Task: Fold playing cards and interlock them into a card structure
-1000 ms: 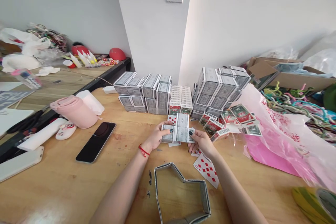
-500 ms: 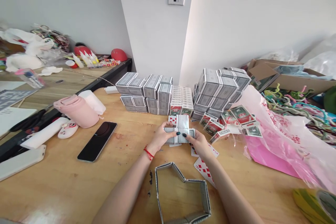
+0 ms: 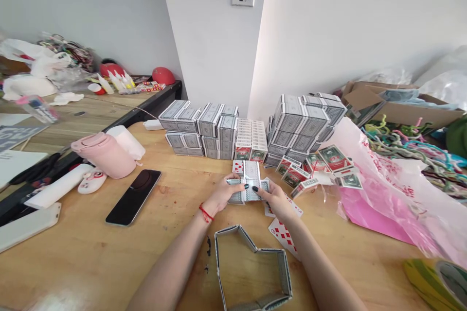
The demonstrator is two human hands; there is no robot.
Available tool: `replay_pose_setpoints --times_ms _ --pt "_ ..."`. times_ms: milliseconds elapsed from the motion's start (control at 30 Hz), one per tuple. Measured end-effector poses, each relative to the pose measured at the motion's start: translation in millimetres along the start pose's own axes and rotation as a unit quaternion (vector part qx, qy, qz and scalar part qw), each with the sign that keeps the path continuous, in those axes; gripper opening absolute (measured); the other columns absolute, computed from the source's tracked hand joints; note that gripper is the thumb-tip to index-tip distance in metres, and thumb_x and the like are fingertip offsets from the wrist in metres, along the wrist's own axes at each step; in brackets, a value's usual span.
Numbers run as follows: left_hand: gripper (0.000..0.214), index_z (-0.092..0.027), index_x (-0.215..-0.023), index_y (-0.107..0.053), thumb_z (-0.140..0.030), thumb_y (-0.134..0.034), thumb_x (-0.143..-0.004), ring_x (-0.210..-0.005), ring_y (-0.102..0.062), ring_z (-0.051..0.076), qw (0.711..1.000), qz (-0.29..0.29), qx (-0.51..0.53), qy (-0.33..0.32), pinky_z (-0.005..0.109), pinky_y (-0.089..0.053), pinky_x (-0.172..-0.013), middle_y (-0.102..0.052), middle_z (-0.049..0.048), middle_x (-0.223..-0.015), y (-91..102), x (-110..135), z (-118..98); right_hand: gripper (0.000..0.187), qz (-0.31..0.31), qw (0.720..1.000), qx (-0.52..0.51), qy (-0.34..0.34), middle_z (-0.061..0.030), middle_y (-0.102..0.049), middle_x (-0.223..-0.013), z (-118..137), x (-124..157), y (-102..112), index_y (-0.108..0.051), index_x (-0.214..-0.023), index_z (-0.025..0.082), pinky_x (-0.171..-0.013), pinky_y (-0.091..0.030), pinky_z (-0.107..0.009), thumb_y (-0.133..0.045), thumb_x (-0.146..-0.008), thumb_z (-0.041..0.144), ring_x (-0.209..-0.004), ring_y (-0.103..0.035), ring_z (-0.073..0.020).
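Note:
Both my hands meet at the middle of the wooden table [image 3: 91, 257] over a small block of folded playing cards [image 3: 248, 189]. My left hand [image 3: 223, 192], with a red string at the wrist, pinches its left end. My right hand [image 3: 274, 198] pinches its right end, thumb on top. More patterned cards [image 3: 251, 170] lie just behind the block. Loose face-up cards [image 3: 285, 235] lie under my right forearm. In front of my arms stands a heart-shaped frame of folded cards [image 3: 253, 267].
Stacked card boxes [image 3: 204, 129] and a taller pile [image 3: 304, 124] line the wall. Loose decks [image 3: 324, 163] spill by a pink plastic bag [image 3: 379, 189]. A black phone [image 3: 133, 197], pink bottle [image 3: 104, 154] and white case [image 3: 27, 226] lie left. Coloured cords [image 3: 412, 148] fill the right.
My hands have drawn closer together on the card block, thumbs now nearly touching over its top. The block looks shorter than a second ago. Nothing else has moved.

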State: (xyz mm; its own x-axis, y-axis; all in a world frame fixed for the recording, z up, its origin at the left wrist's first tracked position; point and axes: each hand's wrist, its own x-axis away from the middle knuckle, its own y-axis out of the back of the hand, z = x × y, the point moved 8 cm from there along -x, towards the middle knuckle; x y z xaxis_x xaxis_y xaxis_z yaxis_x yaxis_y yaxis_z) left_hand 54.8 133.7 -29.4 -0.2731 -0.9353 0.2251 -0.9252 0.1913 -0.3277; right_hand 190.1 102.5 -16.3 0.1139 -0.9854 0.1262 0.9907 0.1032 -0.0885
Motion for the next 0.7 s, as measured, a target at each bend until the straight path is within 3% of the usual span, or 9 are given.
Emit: replay_pose_setpoints --times_ms 133,267,433,700 --pt "0.027 -0.015 -0.072 -0.054 -0.019 -0.071 -0.052 -0.057 -0.049 0.008 0.997 -0.030 -0.052 -0.042 0.020 -0.036 -0.058 -0.055 -0.0033 -0.066 7.9 -3 0 0.032 -0.010 0.998 0.048 0.044 -0.0008 -0.058 -0.070 4 -1 4 -0.050 -0.086 0.019 -0.057 -0.043 -0.027 -0.060 -0.071 0.046 -0.064 -0.053 -0.0154" --pt "0.026 -0.016 -0.075 -0.054 -0.020 -0.069 -0.054 -0.068 -0.050 0.009 0.992 -0.035 -0.085 -0.082 0.020 -0.037 -0.063 -0.055 -0.0020 -0.076 7.1 -2 -6 0.026 -0.012 0.988 0.120 0.092 -0.0037 -0.061 -0.086 5 -3 8 -0.049 -0.087 0.019 -0.072 -0.045 -0.031 -0.055 -0.075 0.041 -0.079 -0.055 -0.0179" --pt "0.026 -0.017 -0.077 -0.055 -0.020 -0.067 -0.055 -0.080 -0.052 0.013 0.986 -0.056 -0.119 -0.102 0.021 -0.039 -0.069 -0.056 -0.0002 -0.084 6.6 1 -11 0.022 -0.031 0.977 0.175 0.122 -0.0028 -0.060 -0.083 3 -3 10 -0.049 -0.087 0.020 -0.072 -0.045 -0.031 -0.052 -0.077 0.040 -0.077 -0.054 -0.0181" --pt "0.025 -0.017 -0.079 -0.056 -0.018 -0.066 -0.055 -0.084 -0.053 0.015 0.983 -0.067 -0.135 -0.104 0.023 -0.041 -0.071 -0.058 0.0014 -0.088 8.5 2 -10 0.023 -0.057 0.974 0.182 0.122 -0.0027 -0.059 -0.080 2 -1 12 -0.049 -0.085 0.021 -0.066 -0.045 -0.029 -0.053 -0.075 0.042 -0.074 -0.053 -0.0179"
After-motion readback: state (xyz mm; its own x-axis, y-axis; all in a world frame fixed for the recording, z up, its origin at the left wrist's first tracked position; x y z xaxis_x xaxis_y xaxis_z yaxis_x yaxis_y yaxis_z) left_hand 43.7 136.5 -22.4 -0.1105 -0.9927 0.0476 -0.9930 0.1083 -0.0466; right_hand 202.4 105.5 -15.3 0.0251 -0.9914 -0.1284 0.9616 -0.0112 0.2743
